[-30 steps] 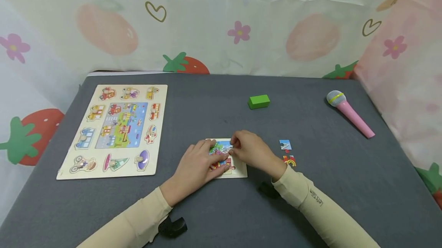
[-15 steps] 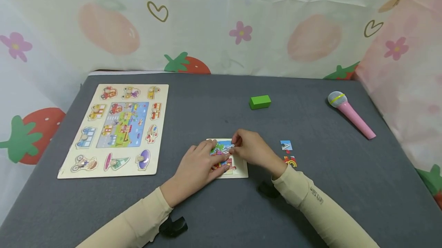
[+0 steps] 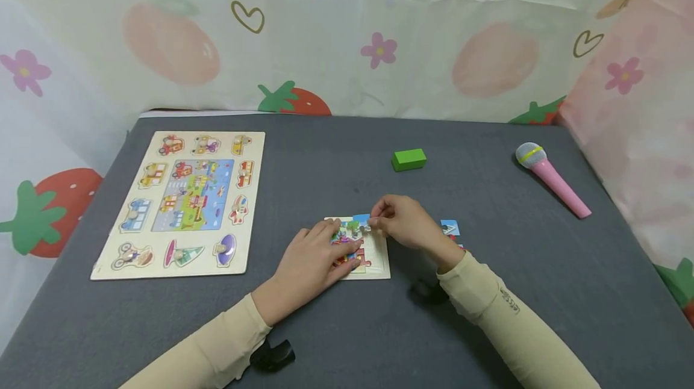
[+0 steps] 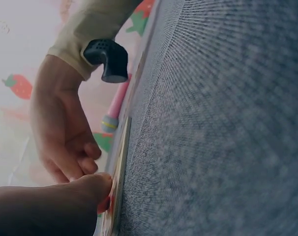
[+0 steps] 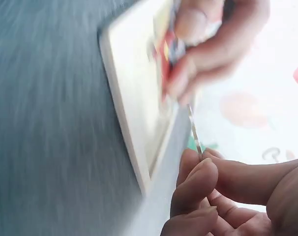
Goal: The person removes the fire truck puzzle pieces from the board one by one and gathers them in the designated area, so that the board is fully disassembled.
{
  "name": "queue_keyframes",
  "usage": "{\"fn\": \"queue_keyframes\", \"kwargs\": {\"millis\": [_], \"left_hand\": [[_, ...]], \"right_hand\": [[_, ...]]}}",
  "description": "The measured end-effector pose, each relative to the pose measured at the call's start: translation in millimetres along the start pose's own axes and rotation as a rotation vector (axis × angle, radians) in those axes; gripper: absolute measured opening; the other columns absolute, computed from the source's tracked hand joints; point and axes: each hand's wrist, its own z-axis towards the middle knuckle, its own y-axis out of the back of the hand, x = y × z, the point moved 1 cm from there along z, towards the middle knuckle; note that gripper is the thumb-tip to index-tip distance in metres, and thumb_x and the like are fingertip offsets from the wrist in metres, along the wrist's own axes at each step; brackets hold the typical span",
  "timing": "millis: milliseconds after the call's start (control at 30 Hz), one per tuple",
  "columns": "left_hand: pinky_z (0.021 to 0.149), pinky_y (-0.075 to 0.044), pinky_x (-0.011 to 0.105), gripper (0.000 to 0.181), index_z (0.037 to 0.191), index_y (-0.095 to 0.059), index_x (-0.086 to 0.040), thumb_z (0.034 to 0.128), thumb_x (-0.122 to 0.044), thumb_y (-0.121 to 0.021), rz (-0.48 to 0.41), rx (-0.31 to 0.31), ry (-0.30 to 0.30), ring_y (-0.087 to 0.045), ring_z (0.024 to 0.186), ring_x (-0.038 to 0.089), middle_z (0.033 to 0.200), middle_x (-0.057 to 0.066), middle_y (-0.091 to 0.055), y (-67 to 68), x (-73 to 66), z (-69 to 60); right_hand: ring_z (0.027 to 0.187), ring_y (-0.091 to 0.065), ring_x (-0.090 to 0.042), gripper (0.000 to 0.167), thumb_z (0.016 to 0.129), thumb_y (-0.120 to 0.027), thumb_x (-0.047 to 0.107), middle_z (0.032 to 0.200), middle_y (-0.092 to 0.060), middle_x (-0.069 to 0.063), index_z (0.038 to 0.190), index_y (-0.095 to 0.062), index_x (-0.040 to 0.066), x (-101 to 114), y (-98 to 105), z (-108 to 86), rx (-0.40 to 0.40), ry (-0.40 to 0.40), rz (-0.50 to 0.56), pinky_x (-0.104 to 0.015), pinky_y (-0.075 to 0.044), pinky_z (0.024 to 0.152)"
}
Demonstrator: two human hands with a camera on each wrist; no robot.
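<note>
A small wooden jigsaw board (image 3: pixel 381 261) lies on the grey tabletop, partly filled with colourful pieces. My left hand (image 3: pixel 309 259) rests on it with fingers spread over the fitted pieces, covering part of them. Thumb and fingertips of my right hand (image 3: pixel 408 223) pinch a blue-topped jigsaw piece (image 3: pixel 361 219) over the board's far edge. In the right wrist view that jigsaw piece (image 5: pixel 194 132) shows edge-on, raised off the board. Loose jigsaw pieces (image 3: pixel 449 227) lie just right of the right hand, partly hidden by its wrist.
A large peg puzzle board (image 3: pixel 208 271) with vehicle shapes lies at the left. Behind the hands sits a green block (image 3: pixel 409 160). A pink toy microphone (image 3: pixel 558 187) lies at the right. Printed cloth (image 3: pixel 423 9) hangs along the table's far edge.
My right hand has lifted and shifted slightly right and away, drawing the pinched jigsaw piece up from the fitted ones. My left hand stays put on the board.
</note>
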Motion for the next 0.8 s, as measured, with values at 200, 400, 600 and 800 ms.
{"fn": "queue_keyframes", "kwargs": {"millis": [200, 400, 600, 800], "left_hand": [[0.076, -0.046, 0.043, 0.026, 0.111, -0.073, -0.031, 0.0909, -0.042, -0.063, -0.008, -0.003, -0.009, -0.057, 0.111, 0.025, 0.119, 0.011, -0.062, -1.4, 2.6, 0.5], [0.076, -0.043, 0.043, 0.022, 0.109, -0.073, -0.031, 0.0912, -0.038, -0.063, -0.05, -0.023, -0.035, -0.055, 0.103, 0.024, 0.113, 0.009, -0.061, -6.6, 6.8, 1.8], [0.077, -0.04, 0.044, 0.02, 0.106, -0.073, -0.03, 0.0903, -0.039, -0.064, -0.081, -0.044, -0.058, -0.052, 0.103, 0.024, 0.112, 0.008, -0.059, -12.1, 11.7, 3.0], [0.077, -0.039, 0.044, 0.019, 0.103, -0.073, -0.03, 0.0897, -0.04, -0.064, -0.091, -0.051, -0.06, -0.052, 0.104, 0.024, 0.112, 0.008, -0.06, -15.0, 14.1, 3.0]], "right_hand": [[0.074, -0.06, -0.026, 0.01, 0.093, -0.064, 0.018, 0.088, -0.066, -0.012, 0.095, -0.062, 0.008, -20, 34, -12.7, 0.001, -0.033, -0.023, -0.033, -0.044, 0.062], [0.075, -0.057, -0.027, 0.015, 0.095, -0.061, 0.019, 0.087, -0.063, -0.014, 0.098, -0.061, 0.004, -48, 65, -29.9, 0.024, -0.073, 0.0, -0.036, -0.047, 0.064], [0.081, -0.059, -0.023, 0.015, 0.094, -0.062, 0.017, 0.089, -0.064, -0.012, 0.097, -0.062, 0.002, -65, 78, -37.3, 0.038, -0.047, -0.021, -0.036, -0.049, 0.072], [0.074, -0.056, -0.018, 0.01, 0.092, -0.064, 0.013, 0.082, -0.064, -0.007, 0.092, -0.065, 0.004, -74, 75, -31.9, 0.002, -0.01, -0.112, -0.032, -0.046, 0.068]]}}
